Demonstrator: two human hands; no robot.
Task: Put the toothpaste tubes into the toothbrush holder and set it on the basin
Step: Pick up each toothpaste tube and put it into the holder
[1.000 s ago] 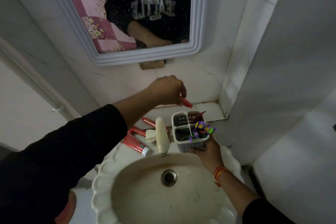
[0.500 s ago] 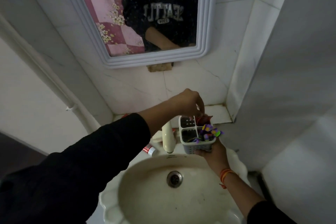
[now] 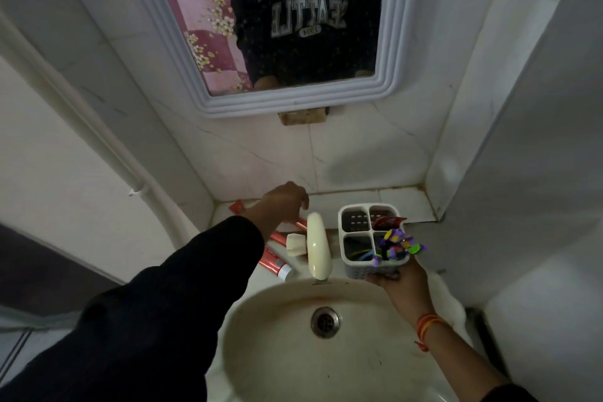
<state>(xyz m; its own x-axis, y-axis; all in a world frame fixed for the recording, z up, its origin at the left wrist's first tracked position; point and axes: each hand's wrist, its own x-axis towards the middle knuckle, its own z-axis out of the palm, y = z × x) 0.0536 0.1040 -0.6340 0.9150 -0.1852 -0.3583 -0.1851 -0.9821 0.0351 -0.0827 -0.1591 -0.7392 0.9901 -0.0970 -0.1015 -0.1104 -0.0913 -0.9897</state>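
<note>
Since dropping one tube, left hand (image 3: 287, 202) perhaps touching another, right hand (image 3: 399, 281) gripping holder (image 3: 372, 238).

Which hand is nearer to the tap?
Left. The left hand reaches down just beside the tap, over the toothpaste tubes. The right hand is across from it, holding the toothbrush holder.

Dim white-tiled corner, a white-framed mirror (image 3: 287, 101) on the wall, pipe (image 3: 107, 153) at left.

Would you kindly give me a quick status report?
Right hand holds toothbrush holder above basin, one tube inside. Left hand reaching for red toothpaste tubes behind tap.
</note>
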